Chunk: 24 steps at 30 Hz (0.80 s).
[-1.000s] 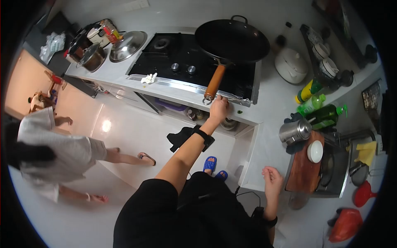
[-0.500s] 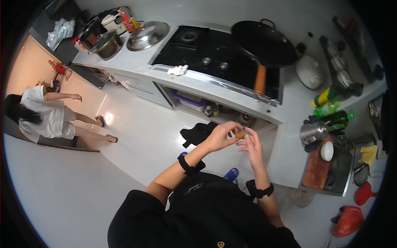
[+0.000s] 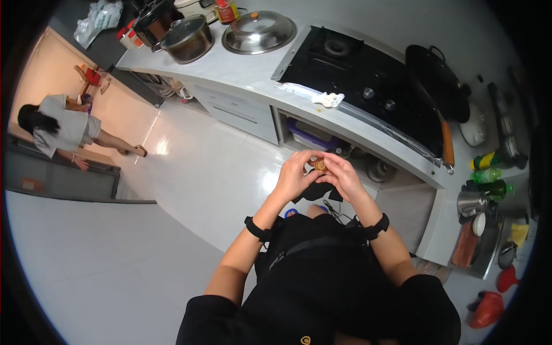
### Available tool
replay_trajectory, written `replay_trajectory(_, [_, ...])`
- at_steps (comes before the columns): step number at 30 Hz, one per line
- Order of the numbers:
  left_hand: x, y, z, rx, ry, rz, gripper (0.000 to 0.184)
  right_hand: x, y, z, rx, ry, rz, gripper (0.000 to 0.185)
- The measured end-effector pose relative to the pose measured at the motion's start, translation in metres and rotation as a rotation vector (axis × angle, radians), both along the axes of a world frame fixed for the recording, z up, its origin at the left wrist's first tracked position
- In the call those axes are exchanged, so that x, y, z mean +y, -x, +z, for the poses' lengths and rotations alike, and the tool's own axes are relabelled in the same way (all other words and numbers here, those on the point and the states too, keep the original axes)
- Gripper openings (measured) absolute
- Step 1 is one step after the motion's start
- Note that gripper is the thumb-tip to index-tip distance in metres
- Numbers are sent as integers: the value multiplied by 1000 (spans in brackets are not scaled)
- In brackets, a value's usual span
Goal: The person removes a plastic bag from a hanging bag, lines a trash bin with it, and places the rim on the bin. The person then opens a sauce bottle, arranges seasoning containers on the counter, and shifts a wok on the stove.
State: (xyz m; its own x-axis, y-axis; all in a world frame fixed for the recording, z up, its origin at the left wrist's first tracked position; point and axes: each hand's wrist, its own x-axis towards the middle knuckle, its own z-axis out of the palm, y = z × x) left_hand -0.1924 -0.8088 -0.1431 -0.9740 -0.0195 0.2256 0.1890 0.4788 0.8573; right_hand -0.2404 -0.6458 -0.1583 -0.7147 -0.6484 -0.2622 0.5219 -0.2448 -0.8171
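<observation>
In front of my body, above the floor, a small round golden-brown thing (image 3: 319,164) sits between my two hands; its exact kind is too small to make out. My left hand (image 3: 294,176) curls around its left side, thumb below and fingers above. From the other side, the fingertips of my right hand (image 3: 344,177) press against it. A black strap circles each of my forearms. Fingers cover part of the round thing's edge.
Ahead is a counter with a gas stove (image 3: 368,86), a wok (image 3: 437,80), a steel lid (image 3: 259,33) and a pot (image 3: 187,40). A crumpled white cloth or tissue (image 3: 329,100) lies at the stove's front edge. Another person (image 3: 63,123) is at the doorway on the left.
My view has swung left, so the stove sits farther right. My right hand has closed in on the round thing, now against it. The other person has turned and shifted at the doorway.
</observation>
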Motion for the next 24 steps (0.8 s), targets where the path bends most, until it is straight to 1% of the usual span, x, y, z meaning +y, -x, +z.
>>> replay_trajectory(1, [-8, 2, 0, 0, -5, 14, 40, -9, 5, 0, 25, -40, 13, 36])
replay_trajectory(3, [-25, 9, 4, 24, -136, -17, 42, -24, 17, 6, 21, -57, 20, 34])
replay_trajectory(5, [-45, 15, 3, 38, -154, 13, 43, -36, 37, 13, 62, -134, -5, 33])
replay_trajectory(7, [-75, 23, 2, -69, -203, 32, 40, -48, 62, 21, 127, -171, -48, 31])
replay_trajectory(8, [-92, 27, 3, -100, -214, 51, 34, -53, 76, 25, 176, -185, -61, 29])
replay_trajectory(9, [-111, 32, 1, -101, -208, 65, 34, -59, 90, 30, 218, -201, -71, 27])
replay_trajectory(11, [-151, 47, -3, -113, -130, 80, 27, -73, 116, 47, 284, -184, -136, 24])
replay_trajectory(12, [-169, 55, -3, -116, -147, 113, 22, -79, 131, 51, 320, -180, -173, 23])
replay_trajectory(13, [-187, 63, 0, -107, -138, 128, 22, -87, 144, 59, 337, -181, -211, 23])
replay_trajectory(17, [-251, 106, 21, -191, -113, 165, 22, -118, 189, 87, 360, -105, -327, 24])
replay_trajectory(19, [-280, 133, 40, -276, -123, 122, 25, -134, 206, 101, 380, -71, -308, 24])
replay_trajectory(21, [-305, 160, 56, -268, -119, 98, 27, -153, 232, 109, 402, -60, -311, 24])
replay_trajectory(24, [-340, 200, 69, -332, -247, 56, 29, -182, 253, 121, 411, -78, -321, 25])
